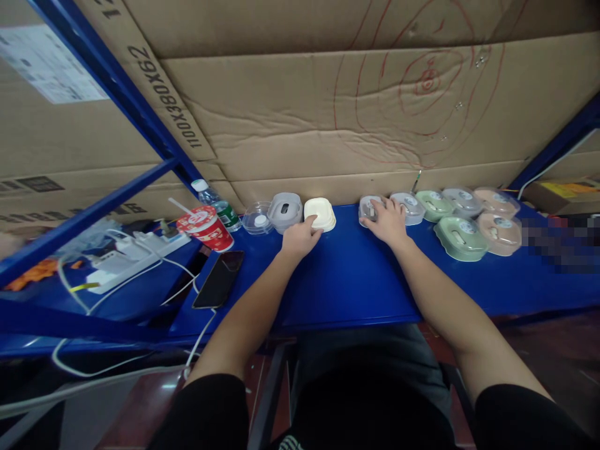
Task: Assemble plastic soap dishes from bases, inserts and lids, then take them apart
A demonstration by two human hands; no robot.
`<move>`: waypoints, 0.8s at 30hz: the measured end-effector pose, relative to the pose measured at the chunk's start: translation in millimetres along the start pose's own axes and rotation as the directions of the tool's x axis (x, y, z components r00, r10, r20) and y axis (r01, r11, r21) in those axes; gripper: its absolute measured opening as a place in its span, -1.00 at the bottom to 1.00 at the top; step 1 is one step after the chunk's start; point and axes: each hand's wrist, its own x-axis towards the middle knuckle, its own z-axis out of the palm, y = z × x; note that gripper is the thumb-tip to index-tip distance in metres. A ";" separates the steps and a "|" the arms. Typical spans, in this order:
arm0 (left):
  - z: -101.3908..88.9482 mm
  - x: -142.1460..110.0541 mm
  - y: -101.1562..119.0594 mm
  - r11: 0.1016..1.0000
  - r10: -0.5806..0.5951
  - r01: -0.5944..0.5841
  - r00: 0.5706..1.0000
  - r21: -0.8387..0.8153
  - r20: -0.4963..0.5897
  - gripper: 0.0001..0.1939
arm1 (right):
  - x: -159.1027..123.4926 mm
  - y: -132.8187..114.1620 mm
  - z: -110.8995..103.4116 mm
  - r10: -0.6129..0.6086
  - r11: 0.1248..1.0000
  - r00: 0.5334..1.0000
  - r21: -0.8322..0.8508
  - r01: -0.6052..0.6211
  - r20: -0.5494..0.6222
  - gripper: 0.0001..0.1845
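Observation:
My left hand [300, 237] rests on the blue shelf top [347, 281] with its fingers curled against the front of a cream lidded container [320, 214]. My right hand [388, 220] lies over a small grey clear-lidded container [368, 208], fingers bent onto it. A grey container [285, 211] and a clear round lid [257, 219] sit just left of the cream one.
A row of green, grey and pink containers [462, 237] stands to the right. At left are a red paper cup with straw [206, 228], a water bottle [220, 209], a black phone [219, 278] and a power strip with cables [135, 253]. Cardboard boxes form the back wall.

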 end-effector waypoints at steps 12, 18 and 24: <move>-2.9 -6.8 3.0 0.957 0.266 -0.261 0.964 -0.127 0.023 -0.49 | 2.9 8.3 10.1 -0.005 0.986 0.996 0.167 -0.011 0.091 -0.40; -1.1 -9.0 4.6 0.934 0.344 -0.334 0.937 -0.130 0.061 -0.54 | -3.2 -14.7 -13.5 -0.052 0.959 0.994 0.274 0.076 -0.094 -0.56; -7.0 -13.8 9.7 0.928 0.305 -0.333 0.937 -0.165 -0.171 -0.44 | -10.2 -31.6 -31.5 0.017 0.868 0.951 0.476 0.140 -0.310 -0.52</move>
